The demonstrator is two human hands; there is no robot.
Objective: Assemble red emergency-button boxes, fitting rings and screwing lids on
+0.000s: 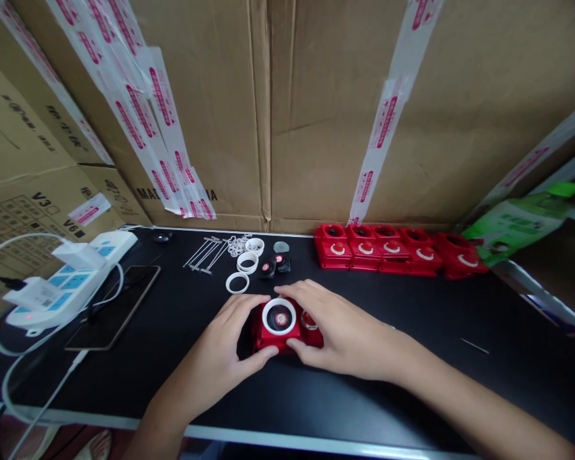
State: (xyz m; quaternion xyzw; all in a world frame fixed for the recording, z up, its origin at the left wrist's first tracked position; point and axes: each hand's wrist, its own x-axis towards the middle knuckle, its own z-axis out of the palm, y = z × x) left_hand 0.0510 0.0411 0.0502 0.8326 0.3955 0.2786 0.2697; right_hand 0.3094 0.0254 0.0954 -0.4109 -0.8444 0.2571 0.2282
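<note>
A red housing (pixel 263 342) lies near the middle of the black table. On it sits a white ring (pixel 266 317) around a black round piece (pixel 280 319) with a red and white emblem. My left hand (pixel 227 345) grips the housing from the left, thumb at the front and fingers behind. From the right, my right hand (pixel 333 326) clasps the same housing, covering part of its smaller round fitting. Just behind are loose white rings (pixel 237 283), small black pieces (pixel 268 268) with emblems, a translucent cap (pixel 281 247) and a white chain (pixel 237 246).
Several red housings (pixel 364 249) stand in a row at the back right beside a green-labelled bottle (pixel 517 220). Thin metal rods (pixel 206 254) lie at the back. On the left are a phone (pixel 119 306) and a cabled power strip (pixel 81 278). Cardboard (pixel 316 128) walls the back.
</note>
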